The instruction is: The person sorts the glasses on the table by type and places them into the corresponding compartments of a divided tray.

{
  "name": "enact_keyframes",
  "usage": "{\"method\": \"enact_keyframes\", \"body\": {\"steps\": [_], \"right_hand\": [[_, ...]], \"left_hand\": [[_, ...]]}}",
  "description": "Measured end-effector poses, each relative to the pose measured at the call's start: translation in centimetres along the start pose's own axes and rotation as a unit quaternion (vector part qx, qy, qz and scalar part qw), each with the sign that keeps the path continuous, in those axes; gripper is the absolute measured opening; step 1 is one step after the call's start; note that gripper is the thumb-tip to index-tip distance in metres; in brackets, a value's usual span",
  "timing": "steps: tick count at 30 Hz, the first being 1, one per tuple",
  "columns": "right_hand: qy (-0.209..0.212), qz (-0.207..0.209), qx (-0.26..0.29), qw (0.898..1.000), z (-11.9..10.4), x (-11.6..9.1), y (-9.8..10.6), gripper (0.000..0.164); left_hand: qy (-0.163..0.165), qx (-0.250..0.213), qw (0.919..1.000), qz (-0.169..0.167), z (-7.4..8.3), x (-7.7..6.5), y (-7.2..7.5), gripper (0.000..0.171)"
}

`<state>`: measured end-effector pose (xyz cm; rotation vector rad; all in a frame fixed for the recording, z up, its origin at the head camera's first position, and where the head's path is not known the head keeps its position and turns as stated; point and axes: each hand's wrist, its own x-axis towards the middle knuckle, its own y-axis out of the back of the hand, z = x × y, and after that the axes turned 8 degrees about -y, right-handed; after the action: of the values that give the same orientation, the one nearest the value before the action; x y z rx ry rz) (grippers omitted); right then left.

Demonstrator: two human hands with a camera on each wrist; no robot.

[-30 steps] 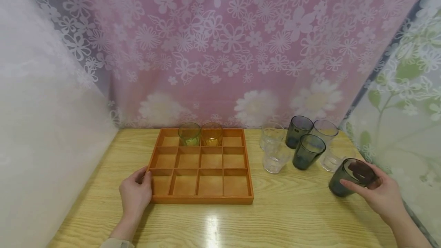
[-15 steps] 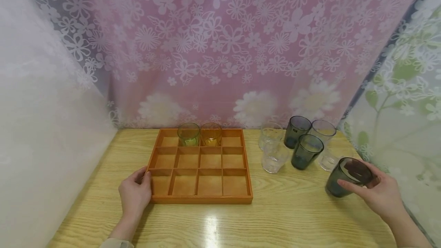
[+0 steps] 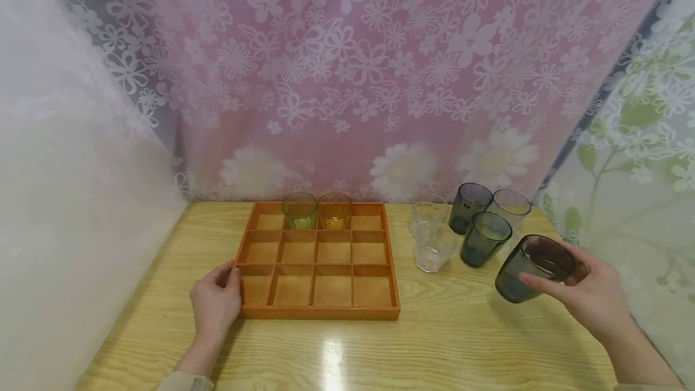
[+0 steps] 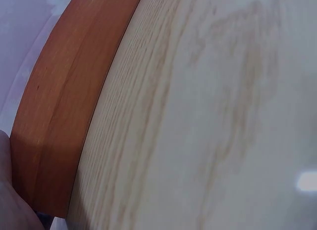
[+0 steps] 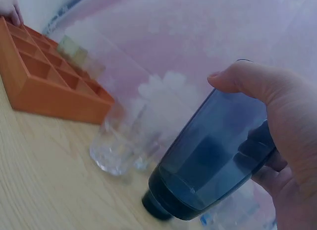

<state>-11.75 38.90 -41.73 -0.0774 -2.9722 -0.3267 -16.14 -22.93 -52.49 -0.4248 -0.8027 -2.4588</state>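
Observation:
My right hand (image 3: 589, 294) holds a dark grey glass tumbler (image 3: 529, 273), thumb on the near side and fingers around the far side. The tumbler is tilted and off the table; in the right wrist view its thick base (image 5: 178, 198) points down-left. My left hand (image 3: 216, 303) grips the left wall of an orange-brown wooden compartment tray (image 3: 320, 314) near its front corner. In the left wrist view only part of that hand shows beside the tray's wall (image 4: 64, 106). A green glass (image 3: 300, 213) and an amber glass (image 3: 334, 213) stand in the tray's back row.
Right of the tray stand two dark tumblers, one in front (image 3: 485, 240) and one behind (image 3: 470, 209), clear glasses (image 3: 433, 249), and a pale purple-rimmed glass (image 3: 510, 204). A flowered pink curtain (image 3: 347, 77) hangs behind the wood-grain table (image 3: 282, 355).
My right hand has lifted the dark tumbler off the table and carried it left and slightly away from me, tilting it more. My left hand stays on the tray.

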Motion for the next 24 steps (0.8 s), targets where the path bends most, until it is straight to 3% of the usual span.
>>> {"method": "enact_keyframes", "body": {"steps": [2,8,16,24], "right_hand": [[0.018,-0.018,0.018,1.000,-0.7,0.3,-0.6,0.071],[0.039,-0.018,-0.032,0.999,-2.7,0.6,-2.4,0.072],[0.086,-0.061,-0.030,0.994,-5.4,1.6,-5.2,0.072],[0.083,-0.074,-0.053,0.992,-6.8,2.7,-8.1,0.071]], "left_hand": [[-0.002,0.000,1.0000,0.002,0.1,0.1,-0.1,0.022],[-0.001,-0.002,1.0000,0.000,0.3,-0.1,0.0,0.022],[0.014,0.000,0.9999,-0.006,-0.1,-0.3,0.1,0.024],[0.009,0.005,0.9999,-0.003,0.2,-0.3,0.0,0.024]]}}
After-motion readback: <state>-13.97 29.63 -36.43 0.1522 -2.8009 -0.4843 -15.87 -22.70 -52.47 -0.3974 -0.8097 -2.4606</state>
